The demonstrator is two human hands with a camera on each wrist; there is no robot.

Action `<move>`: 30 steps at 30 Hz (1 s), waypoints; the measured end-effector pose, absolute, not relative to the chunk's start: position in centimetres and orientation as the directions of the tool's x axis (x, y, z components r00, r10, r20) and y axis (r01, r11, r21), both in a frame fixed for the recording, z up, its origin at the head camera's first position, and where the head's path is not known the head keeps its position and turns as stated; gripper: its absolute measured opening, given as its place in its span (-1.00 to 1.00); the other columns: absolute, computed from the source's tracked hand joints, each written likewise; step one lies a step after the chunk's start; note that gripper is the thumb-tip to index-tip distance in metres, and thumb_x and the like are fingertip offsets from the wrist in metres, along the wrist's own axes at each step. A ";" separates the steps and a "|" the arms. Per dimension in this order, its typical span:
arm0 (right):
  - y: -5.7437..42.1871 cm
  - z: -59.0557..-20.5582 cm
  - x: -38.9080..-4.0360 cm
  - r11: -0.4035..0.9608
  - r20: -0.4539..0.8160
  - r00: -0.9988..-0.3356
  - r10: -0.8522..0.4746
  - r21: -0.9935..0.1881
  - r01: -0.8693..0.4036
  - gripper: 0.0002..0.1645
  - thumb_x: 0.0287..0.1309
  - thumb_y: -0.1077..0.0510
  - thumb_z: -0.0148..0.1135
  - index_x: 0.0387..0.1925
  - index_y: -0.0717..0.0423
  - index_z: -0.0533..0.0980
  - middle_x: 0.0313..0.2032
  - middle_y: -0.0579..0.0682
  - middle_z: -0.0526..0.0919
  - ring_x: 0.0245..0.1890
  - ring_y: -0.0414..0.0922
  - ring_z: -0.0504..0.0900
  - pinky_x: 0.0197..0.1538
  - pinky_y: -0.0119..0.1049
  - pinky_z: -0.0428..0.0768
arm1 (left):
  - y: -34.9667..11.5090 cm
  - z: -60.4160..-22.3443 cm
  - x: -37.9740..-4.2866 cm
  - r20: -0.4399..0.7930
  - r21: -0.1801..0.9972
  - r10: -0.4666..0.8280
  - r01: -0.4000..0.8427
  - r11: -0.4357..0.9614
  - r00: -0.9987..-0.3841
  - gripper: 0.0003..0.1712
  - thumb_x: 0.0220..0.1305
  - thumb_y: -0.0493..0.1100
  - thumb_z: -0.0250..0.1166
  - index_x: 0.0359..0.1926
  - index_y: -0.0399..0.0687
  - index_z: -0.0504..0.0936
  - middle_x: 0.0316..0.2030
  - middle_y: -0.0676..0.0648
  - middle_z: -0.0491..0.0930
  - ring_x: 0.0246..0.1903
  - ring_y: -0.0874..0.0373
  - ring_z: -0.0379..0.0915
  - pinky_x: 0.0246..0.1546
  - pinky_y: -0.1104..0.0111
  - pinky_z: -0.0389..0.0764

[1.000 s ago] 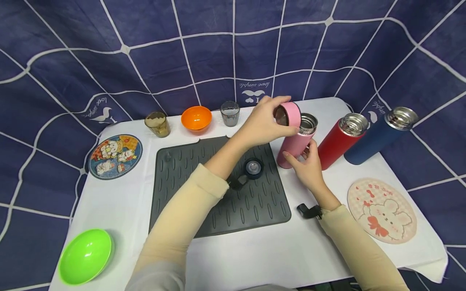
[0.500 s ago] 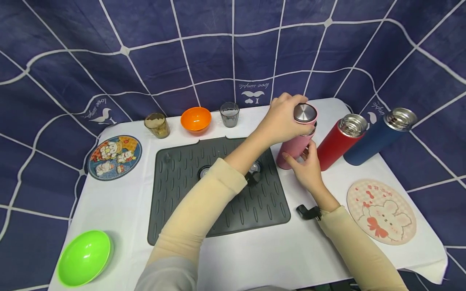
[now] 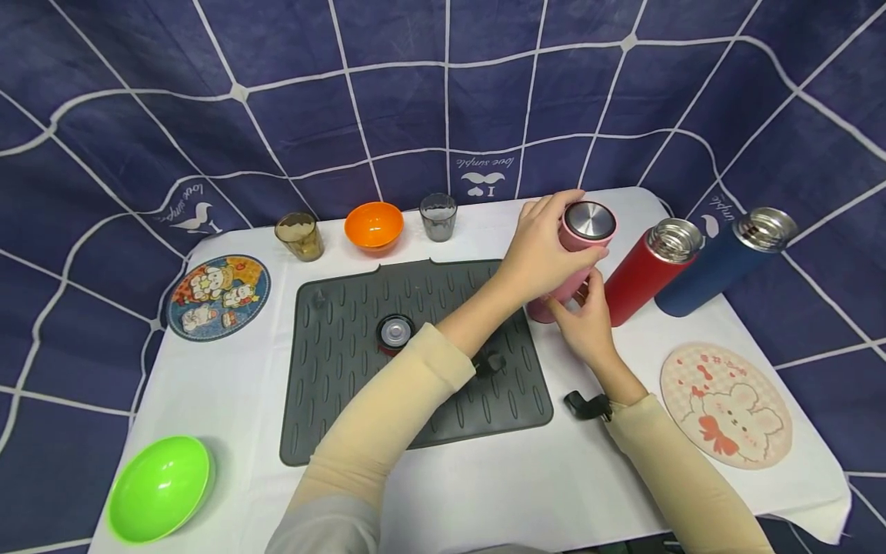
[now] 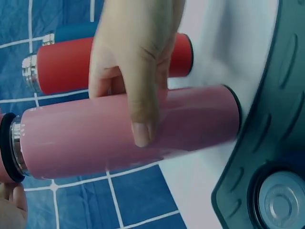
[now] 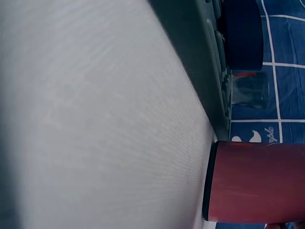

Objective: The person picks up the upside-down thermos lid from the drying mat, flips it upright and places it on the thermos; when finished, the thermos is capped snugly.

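Observation:
My left hand grips the pink lid, whose brushed metal top faces up. Below it stands a pink thermos bottle, and my right hand is wrapped round its body, thumb across the front. In the left wrist view a strip of silver neck shows between lid and body. The base of the pink thermos rests on the white cloth in the right wrist view. An uncapped red thermos stands beside my right hand, with an uncapped blue thermos past it.
A grey ribbed mat bears a red-edged lid and a dark blue lid. Behind are an orange bowl, a brown glass and a grey glass. A green bowl and two round placemats lie at the sides.
My left hand has carried the pink lid rightward and down over the bottle's mouth, turning its top from sideways to upward. The right hand has kept its hold on the bottle.

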State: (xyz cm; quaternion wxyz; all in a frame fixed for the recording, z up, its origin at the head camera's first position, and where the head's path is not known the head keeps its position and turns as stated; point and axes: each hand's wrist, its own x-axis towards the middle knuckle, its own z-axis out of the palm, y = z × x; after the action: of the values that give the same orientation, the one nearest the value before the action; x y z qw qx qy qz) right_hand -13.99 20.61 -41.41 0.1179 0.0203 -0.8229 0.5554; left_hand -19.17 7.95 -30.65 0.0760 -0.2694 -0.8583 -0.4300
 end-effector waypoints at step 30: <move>20.3 -40.8 -13.8 0.407 0.202 -0.974 0.105 -0.902 -0.143 -0.13 0.06 0.24 0.32 0.32 0.20 0.05 0.24 0.16 0.30 0.28 0.07 0.33 0.34 0.05 0.27 | 7.0 -32.0 -21.1 0.232 0.897 0.470 0.374 0.235 -0.852 -0.03 -0.12 0.03 0.52 0.31 0.06 0.23 0.22 0.08 0.40 0.14 0.35 0.34 0.13 0.55 0.37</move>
State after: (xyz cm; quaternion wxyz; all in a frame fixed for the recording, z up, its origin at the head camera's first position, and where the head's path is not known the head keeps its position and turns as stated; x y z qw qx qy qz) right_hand -13.82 20.25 -40.83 0.1139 0.0114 -0.8311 0.5443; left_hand -21.09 7.01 -31.98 -0.0431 -0.2688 -0.7846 -0.5570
